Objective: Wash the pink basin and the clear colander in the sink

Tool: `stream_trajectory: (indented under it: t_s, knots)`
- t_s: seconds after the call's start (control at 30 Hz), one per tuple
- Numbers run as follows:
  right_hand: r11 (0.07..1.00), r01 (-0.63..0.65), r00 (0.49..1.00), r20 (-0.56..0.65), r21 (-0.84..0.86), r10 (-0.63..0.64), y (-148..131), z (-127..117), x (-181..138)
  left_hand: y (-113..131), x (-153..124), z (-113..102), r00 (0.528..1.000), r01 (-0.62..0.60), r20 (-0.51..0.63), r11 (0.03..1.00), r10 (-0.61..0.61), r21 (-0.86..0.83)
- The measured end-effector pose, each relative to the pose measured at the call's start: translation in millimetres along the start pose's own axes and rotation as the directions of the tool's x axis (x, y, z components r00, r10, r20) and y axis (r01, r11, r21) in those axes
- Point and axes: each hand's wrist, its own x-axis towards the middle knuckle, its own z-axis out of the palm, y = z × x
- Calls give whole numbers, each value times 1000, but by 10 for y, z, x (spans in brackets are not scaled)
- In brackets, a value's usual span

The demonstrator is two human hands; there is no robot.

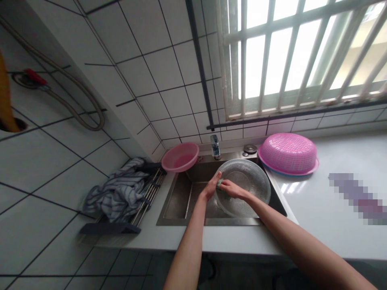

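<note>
A clear glass bowl (248,181) leans tilted in the steel sink (177,201), its inside facing me. My left hand (211,186) grips the bowl's left rim. My right hand (231,188) is closed on a small green sponge (219,183) and presses it against the inside of the bowl near that rim. Both forearms reach in from the bottom of the view.
A faucet (215,146) stands behind the sink. A pink basin (180,157) sits at the sink's back left corner. An upturned pink colander (288,154) rests on the white counter (317,201) to the right. A striped cloth (121,193) lies on a drying rack (145,201) at left.
</note>
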Motion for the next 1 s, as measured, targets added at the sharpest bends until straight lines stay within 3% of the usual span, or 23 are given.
stream_trajectory:
  t_s: [0.07,0.13,0.2,0.27,0.37,0.5,0.57,0.67,0.77,0.83,0.9,1.0]
  knots:
    - [999,-7,1000,20,-31,7,11,39,14,16,-2,-4,1000,-17,-20,999,18,27]
    - [999,6,992,-123,-37,-11,-12,7,31,20,-3,6,999,-47,-20,998,48,47]
    - [999,29,953,-302,-20,-34,-58,-73,40,13,-8,21,999,-41,-3,998,41,46]
    - [999,52,923,-382,5,-46,-98,-154,33,4,-14,32,999,17,29,1000,-18,22]
    - [998,36,950,-311,53,-18,-93,-189,-4,7,-24,32,997,58,49,998,-59,17]
    - [989,-102,994,-23,104,104,-6,-94,-42,41,-32,10,999,-31,28,997,29,73]
    - [988,-117,993,41,101,114,4,-57,-36,48,-29,0,999,-29,21,996,28,86]
    - [996,-23,988,-152,83,36,-52,-88,-5,29,-13,-1,999,-41,39,997,38,65]
    - [999,-5,921,-390,39,20,-120,-188,19,-5,0,12,997,-30,65,999,29,10]
    - [999,-32,896,-443,16,36,-123,-229,22,-17,0,21,997,-3,75,1000,3,-7]
    - [1000,-29,922,-385,4,28,-81,-215,18,-14,-3,22,997,11,75,1000,-11,4]
    - [999,-43,990,-136,10,44,31,-116,20,12,-10,10,999,11,40,997,-14,70]
